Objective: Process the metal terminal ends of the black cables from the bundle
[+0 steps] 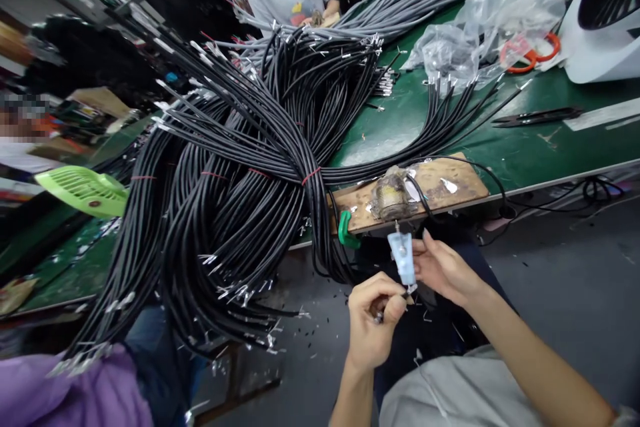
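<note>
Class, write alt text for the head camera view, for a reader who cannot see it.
Two bare hands work below a bench edge: the left hand beside a pale blue tapered piece, the right hand pinching at its lower end. Large bundles of black cables sprawl over the green table, with orange-handled scissors near clear plastic bags.

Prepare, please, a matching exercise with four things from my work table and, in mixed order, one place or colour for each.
1. Scissor handles
2. Slatted plastic piece
3. Wooden board
4. Light-blue piece

A. At the fingertips of the right hand
B. Lime green
C. Orange
D. Under the tape-wrapped device

Right pairs: 1-C, 2-B, 3-D, 4-A.
</note>
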Available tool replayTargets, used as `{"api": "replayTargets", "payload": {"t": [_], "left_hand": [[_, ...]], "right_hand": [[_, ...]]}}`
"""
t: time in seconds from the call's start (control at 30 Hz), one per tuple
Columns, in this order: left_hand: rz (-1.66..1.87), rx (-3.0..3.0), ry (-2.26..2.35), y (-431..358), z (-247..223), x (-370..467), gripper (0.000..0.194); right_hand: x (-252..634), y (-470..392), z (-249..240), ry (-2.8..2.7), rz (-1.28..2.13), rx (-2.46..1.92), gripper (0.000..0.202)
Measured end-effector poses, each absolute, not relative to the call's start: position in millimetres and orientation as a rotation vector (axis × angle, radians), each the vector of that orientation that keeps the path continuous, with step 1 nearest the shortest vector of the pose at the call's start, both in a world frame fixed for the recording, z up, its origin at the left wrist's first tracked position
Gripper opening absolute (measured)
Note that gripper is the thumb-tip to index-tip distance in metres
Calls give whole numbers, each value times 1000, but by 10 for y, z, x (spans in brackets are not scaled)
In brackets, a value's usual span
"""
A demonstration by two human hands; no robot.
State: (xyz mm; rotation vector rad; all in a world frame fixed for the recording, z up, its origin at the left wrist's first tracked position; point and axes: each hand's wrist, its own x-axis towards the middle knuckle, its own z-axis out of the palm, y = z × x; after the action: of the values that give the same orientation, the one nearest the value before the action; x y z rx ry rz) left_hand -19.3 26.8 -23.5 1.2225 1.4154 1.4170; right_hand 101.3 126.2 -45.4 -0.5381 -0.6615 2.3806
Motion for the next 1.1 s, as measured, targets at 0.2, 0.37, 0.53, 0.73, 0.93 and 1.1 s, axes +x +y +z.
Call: {"api": "replayTargets", "payload": {"t": [0.2,0.37,0.53,0.73,0.93,1.1], "left_hand": [[1402,1361,1373,219,-212,-242,24],[1245,1265,1536,266,-265,-228,16],[1016,1375,1662,283,-187,-173,11],[1120,1426,1602,163,-79,-169,10],[1420,1400,1717,95,-263,73,7],[1384,1348,1750,115,-240,97,5]], "right_hand": [[1416,1195,-664,-1225,2032,-791,32],[1531,1027,-516,-1604,1488,-872,13],[1384,913,-265,-1932,1219,-619,6],[1250,827,-354,-1473,1303,-749,14],[1006,629,-445,-570,1963,-715,23],[1087,636,-455,-643,1997,-680,18]]}}
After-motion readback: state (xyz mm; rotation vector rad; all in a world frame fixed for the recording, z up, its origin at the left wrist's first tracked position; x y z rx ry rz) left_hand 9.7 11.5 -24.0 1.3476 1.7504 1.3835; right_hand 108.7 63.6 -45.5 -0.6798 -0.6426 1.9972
